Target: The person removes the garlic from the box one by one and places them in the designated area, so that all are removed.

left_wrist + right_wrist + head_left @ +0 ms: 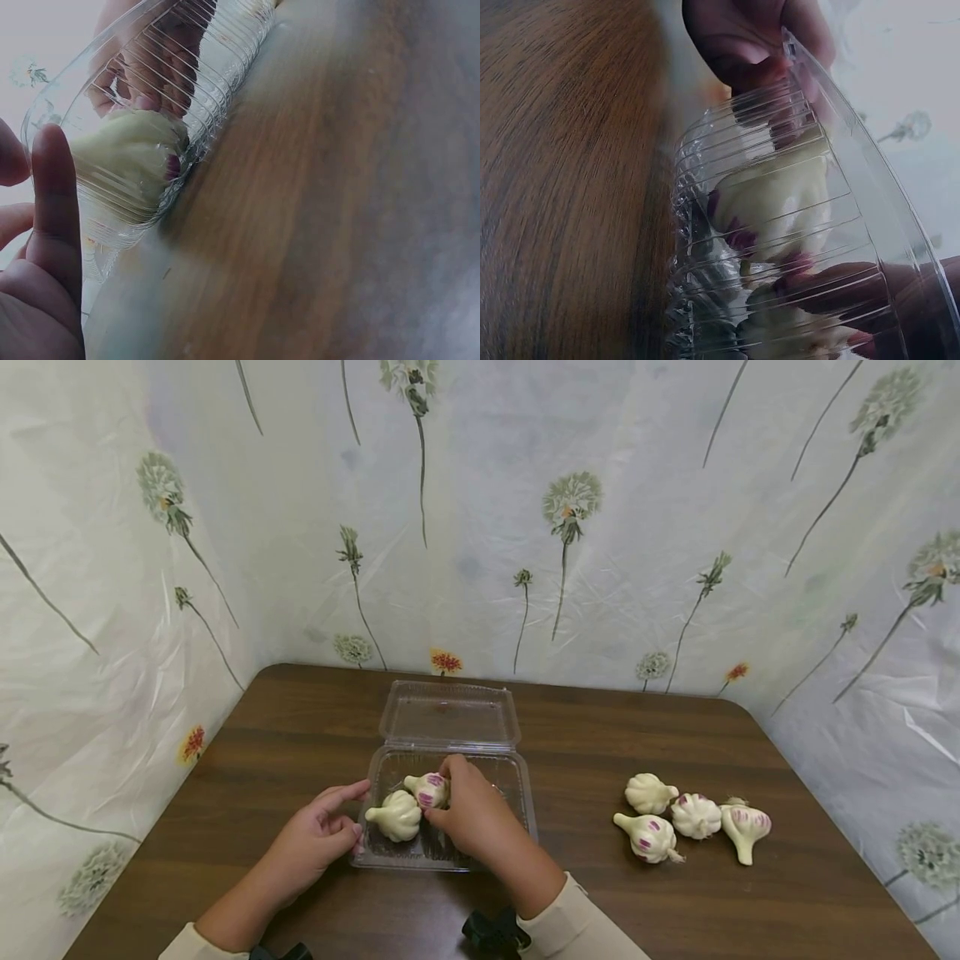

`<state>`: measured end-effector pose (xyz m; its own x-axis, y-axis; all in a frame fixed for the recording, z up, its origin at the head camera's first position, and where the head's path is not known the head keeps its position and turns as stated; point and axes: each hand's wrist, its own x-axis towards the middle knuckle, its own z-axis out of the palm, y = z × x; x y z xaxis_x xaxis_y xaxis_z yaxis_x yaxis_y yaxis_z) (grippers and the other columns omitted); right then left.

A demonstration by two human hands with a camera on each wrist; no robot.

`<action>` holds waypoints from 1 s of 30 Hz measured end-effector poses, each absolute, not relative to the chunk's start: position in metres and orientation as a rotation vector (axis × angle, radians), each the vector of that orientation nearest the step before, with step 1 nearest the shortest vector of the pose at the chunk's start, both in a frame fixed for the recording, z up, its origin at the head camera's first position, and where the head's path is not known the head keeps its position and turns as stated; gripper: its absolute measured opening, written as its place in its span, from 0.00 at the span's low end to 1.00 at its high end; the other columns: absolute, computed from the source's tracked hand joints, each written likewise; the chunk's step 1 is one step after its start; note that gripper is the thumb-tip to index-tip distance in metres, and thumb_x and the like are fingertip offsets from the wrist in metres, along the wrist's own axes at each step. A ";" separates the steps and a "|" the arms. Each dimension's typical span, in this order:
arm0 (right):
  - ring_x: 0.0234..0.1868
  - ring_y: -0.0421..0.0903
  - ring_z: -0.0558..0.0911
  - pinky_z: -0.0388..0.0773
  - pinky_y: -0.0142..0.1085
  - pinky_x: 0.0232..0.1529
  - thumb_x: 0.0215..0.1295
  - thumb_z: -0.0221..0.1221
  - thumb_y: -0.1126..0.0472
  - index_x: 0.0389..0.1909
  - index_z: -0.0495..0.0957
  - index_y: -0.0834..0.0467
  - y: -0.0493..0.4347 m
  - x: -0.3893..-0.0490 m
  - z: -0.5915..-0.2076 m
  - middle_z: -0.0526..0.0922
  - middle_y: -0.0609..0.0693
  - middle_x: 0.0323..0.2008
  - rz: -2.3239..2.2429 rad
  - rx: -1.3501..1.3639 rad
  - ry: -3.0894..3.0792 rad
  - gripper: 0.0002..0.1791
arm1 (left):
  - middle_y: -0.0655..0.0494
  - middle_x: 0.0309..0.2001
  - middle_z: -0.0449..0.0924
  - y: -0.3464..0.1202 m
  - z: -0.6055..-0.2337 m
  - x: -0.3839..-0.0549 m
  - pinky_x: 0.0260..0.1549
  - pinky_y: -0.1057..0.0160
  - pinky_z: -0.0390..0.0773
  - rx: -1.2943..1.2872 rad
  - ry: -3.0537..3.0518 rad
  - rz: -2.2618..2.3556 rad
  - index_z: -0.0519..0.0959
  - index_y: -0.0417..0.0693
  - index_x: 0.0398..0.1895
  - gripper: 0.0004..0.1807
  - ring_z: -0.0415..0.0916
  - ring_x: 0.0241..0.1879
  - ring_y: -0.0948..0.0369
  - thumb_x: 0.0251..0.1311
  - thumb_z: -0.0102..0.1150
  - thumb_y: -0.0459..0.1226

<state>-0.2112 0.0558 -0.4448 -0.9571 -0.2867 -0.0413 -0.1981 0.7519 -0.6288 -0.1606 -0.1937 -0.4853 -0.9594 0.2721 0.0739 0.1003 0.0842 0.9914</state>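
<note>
A clear plastic clamshell box [360, 858] holds two garlic bulbs. One is a plain cream garlic bulb [397, 817] at the left; beside it lies a purple-streaked garlic bulb [429, 790]. My right hand [480, 814] reaches into the box and pinches the streaked bulb from its right side with thumb and fingers. At the box's left edge is my left hand [318, 835], its index finger and thumb touching the rim from outside. In the left wrist view, a cream bulb [131, 161] shows through the ribbed wall. The right wrist view shows both bulbs through the plastic.
The box's lid [450, 714] lies open toward the back of the brown wooden table [585, 893]. To the right is a loose group of several garlic bulbs [696, 816], some purple-streaked. A flower-printed sheet [480, 585] hangs behind the table.
</note>
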 end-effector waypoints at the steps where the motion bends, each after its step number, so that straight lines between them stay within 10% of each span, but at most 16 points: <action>1: 0.39 0.46 0.76 0.76 0.42 0.39 0.64 0.73 0.54 0.54 0.71 0.56 0.056 -0.211 -0.445 0.77 0.47 0.44 -0.989 -0.387 2.808 0.25 | 0.31 0.67 0.63 -0.194 -0.486 -0.161 0.35 0.66 0.86 0.385 2.213 2.005 0.65 0.33 0.77 0.33 0.79 0.32 0.65 0.67 0.55 0.22; 30: 0.43 0.49 0.75 0.79 0.43 0.42 0.63 0.73 0.54 0.58 0.75 0.53 0.061 -0.212 -0.446 0.75 0.57 0.52 -1.010 -0.455 2.875 0.25 | 0.31 0.68 0.61 -0.193 -0.486 -0.159 0.36 0.65 0.86 0.385 2.207 2.007 0.64 0.33 0.77 0.34 0.79 0.32 0.65 0.66 0.56 0.22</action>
<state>-0.2115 0.0612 -0.4462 -0.9545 -0.2953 0.0405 -0.2558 0.7417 -0.6201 -0.1594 -0.1928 -0.4864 -0.9585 0.2757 0.0721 0.0980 0.0811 0.9919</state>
